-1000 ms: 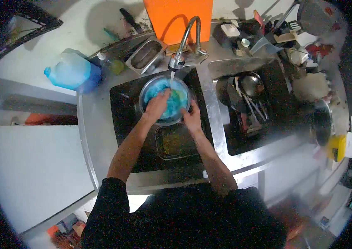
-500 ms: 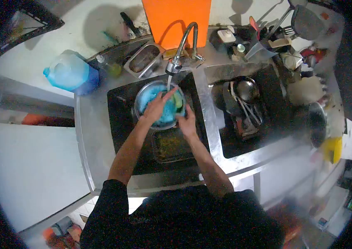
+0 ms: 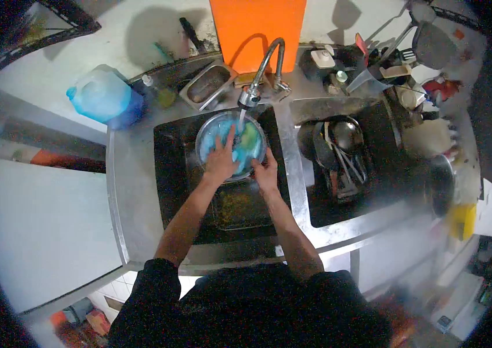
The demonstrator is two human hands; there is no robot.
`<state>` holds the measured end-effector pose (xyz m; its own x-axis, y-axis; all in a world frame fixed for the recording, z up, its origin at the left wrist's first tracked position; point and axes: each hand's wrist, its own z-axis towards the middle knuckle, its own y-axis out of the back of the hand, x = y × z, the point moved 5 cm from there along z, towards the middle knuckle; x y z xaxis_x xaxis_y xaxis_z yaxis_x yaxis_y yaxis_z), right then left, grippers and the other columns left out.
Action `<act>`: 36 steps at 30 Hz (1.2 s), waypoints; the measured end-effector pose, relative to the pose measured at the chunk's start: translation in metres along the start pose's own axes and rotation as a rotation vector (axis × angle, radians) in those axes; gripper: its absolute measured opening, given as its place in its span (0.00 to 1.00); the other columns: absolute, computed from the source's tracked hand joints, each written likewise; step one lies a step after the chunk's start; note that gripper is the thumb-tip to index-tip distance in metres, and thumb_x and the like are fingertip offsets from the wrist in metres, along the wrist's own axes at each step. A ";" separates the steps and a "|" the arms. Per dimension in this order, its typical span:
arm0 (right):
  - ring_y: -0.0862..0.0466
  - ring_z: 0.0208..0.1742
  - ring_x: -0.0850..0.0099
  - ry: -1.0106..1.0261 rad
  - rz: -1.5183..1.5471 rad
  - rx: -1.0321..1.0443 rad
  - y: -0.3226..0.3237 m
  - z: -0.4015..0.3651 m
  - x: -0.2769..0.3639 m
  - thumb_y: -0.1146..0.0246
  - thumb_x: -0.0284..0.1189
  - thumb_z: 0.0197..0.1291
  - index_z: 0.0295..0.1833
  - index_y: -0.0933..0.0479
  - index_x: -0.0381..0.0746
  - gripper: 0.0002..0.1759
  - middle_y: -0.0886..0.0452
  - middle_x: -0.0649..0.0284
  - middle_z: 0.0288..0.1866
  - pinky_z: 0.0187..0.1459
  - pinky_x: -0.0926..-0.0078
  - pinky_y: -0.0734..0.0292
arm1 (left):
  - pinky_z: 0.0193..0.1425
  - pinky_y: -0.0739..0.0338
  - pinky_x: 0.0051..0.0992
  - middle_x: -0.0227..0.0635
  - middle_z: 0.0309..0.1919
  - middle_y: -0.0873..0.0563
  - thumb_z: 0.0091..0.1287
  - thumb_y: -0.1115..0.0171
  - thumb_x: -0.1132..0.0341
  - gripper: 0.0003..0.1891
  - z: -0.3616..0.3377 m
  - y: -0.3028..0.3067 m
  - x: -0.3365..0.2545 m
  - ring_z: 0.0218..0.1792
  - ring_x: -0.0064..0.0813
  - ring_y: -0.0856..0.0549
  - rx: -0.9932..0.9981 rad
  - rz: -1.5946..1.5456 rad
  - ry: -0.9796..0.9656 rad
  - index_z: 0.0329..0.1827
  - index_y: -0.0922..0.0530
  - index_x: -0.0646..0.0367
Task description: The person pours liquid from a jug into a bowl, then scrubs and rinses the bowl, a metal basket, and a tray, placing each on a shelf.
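Note:
Under the running faucet (image 3: 250,97), a round metal bowl (image 3: 202,152) with blue soapy liquid sits in the left sink basin (image 3: 170,174). A green sponge-like item (image 3: 250,137) lies in the liquid at the bowl's right side. My left hand (image 3: 221,160) reaches over the near left rim with its fingers spread in the bowl, holding nothing visible. At the near right rim, my right hand (image 3: 266,171) has its thumb and fingers on the bowl's edge. A rectangular tray (image 3: 237,209) lies in the basin below the bowl.
The right basin holds pans (image 3: 348,134) and utensils. Behind the sinks are a metal container (image 3: 208,87), an orange board (image 3: 257,35) and bottles. A large blue jug (image 3: 103,98) stands at the left, and a yellow item (image 3: 462,221) at the right.
My left hand has drawn back toward me, its fingers now spread inside the bowl. The green item shows more fully. The whole view has shifted slightly.

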<state>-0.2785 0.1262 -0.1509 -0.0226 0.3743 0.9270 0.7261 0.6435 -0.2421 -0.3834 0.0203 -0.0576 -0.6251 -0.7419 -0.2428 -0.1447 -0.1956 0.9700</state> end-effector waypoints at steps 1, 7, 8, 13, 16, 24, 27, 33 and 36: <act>0.22 0.52 0.71 0.148 -0.079 0.023 -0.002 0.004 0.002 0.38 0.18 0.58 0.68 0.31 0.36 0.30 0.21 0.60 0.56 0.52 0.73 0.27 | 0.54 0.22 0.49 0.63 0.62 0.27 0.59 0.31 0.62 0.46 0.003 -0.020 0.010 0.54 0.59 0.19 0.067 -0.117 -0.016 0.78 0.51 0.48; 0.21 0.54 0.72 0.175 -0.207 0.076 0.005 -0.002 0.009 0.40 0.15 0.58 0.70 0.33 0.36 0.32 0.20 0.62 0.58 0.55 0.74 0.25 | 0.50 0.21 0.49 0.63 0.54 0.22 0.59 0.31 0.65 0.46 0.028 -0.054 0.037 0.46 0.61 0.17 0.350 -0.070 0.065 0.77 0.51 0.54; 0.22 0.57 0.71 0.225 -0.232 0.073 0.005 -0.001 0.013 0.40 0.15 0.58 0.70 0.33 0.34 0.32 0.21 0.61 0.59 0.59 0.73 0.27 | 0.52 0.21 0.49 0.63 0.55 0.23 0.60 0.33 0.65 0.44 0.027 -0.046 0.034 0.49 0.62 0.18 0.364 -0.086 0.073 0.77 0.50 0.56; 0.22 0.57 0.71 0.199 -0.246 0.101 -0.002 -0.003 0.014 0.39 0.16 0.59 0.70 0.33 0.34 0.31 0.21 0.60 0.59 0.59 0.73 0.27 | 0.56 0.24 0.51 0.65 0.61 0.28 0.63 0.39 0.66 0.39 0.013 -0.031 0.024 0.58 0.62 0.23 -0.093 -0.317 -0.085 0.76 0.49 0.56; 0.21 0.55 0.71 0.126 -0.176 0.103 -0.007 -0.001 0.005 0.39 0.17 0.59 0.68 0.32 0.34 0.30 0.20 0.59 0.57 0.57 0.72 0.26 | 0.72 0.36 0.46 0.59 0.68 0.35 0.58 0.38 0.74 0.41 0.023 -0.042 0.025 0.70 0.53 0.35 0.010 -0.531 -0.014 0.76 0.46 0.59; 0.19 0.45 0.73 0.116 -0.117 0.147 -0.004 -0.001 0.007 0.40 0.18 0.60 0.64 0.30 0.38 0.24 0.20 0.64 0.49 0.34 0.73 0.19 | 0.56 0.24 0.49 0.60 0.57 0.24 0.60 0.35 0.63 0.35 0.033 -0.037 0.016 0.56 0.61 0.22 0.300 -0.321 0.100 0.71 0.40 0.53; 0.18 0.43 0.73 0.038 -0.006 0.167 -0.001 0.001 -0.002 0.40 0.18 0.60 0.64 0.31 0.40 0.25 0.20 0.64 0.48 0.29 0.73 0.18 | 0.62 0.27 0.48 0.62 0.64 0.30 0.61 0.34 0.58 0.38 0.020 -0.034 0.015 0.61 0.61 0.25 0.164 -0.302 0.086 0.74 0.41 0.51; 0.19 0.50 0.71 0.080 -0.165 0.164 -0.017 -0.022 0.029 0.41 0.17 0.59 0.67 0.33 0.36 0.28 0.20 0.61 0.55 0.46 0.73 0.20 | 0.72 0.37 0.52 0.62 0.73 0.43 0.63 0.34 0.56 0.42 -0.033 -0.006 0.032 0.68 0.64 0.33 0.008 -0.284 0.035 0.79 0.46 0.46; 0.20 0.54 0.70 0.210 -0.286 0.286 -0.033 -0.032 0.026 0.39 0.17 0.58 0.69 0.35 0.34 0.31 0.21 0.59 0.59 0.55 0.75 0.25 | 0.70 0.34 0.49 0.62 0.74 0.44 0.62 0.34 0.58 0.42 -0.072 0.011 0.058 0.68 0.64 0.33 -0.042 -0.266 0.074 0.78 0.45 0.49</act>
<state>-0.2810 0.0931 -0.1092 -0.0333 0.0299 0.9990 0.4910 0.8711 -0.0097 -0.3662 -0.0706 -0.0622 -0.5117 -0.7052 -0.4907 -0.2635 -0.4148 0.8709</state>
